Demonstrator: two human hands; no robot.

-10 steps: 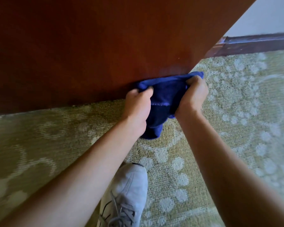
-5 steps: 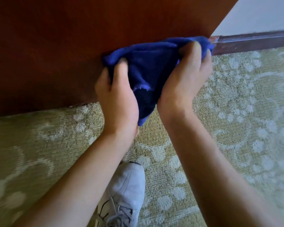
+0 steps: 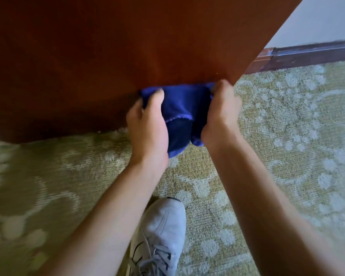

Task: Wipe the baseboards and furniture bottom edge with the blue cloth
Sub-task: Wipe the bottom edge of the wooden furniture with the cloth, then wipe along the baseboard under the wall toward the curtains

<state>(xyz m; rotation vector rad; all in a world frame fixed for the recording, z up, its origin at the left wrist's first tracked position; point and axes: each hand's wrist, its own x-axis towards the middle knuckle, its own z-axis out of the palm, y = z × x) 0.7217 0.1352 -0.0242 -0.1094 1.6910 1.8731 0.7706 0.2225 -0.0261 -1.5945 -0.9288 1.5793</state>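
Hands, left (image 3: 147, 124) and right (image 3: 220, 114), pinch the blue cloth (image 3: 184, 105) stretched between their grip against the wooden furniture (image 3: 127, 46).

Reddish-brown wooden furniture panel (image 3: 108, 56), glossy, filled the upper left and centre of the frame. Pale wall (image 3: 327, 20) showed at upper right, with dark wooden baseboard (image 3: 315, 54) along its foot. Green-beige patterned carpet (image 3: 287, 126), pale floral motifs, covered the lower frame. Soft light fell from the right.
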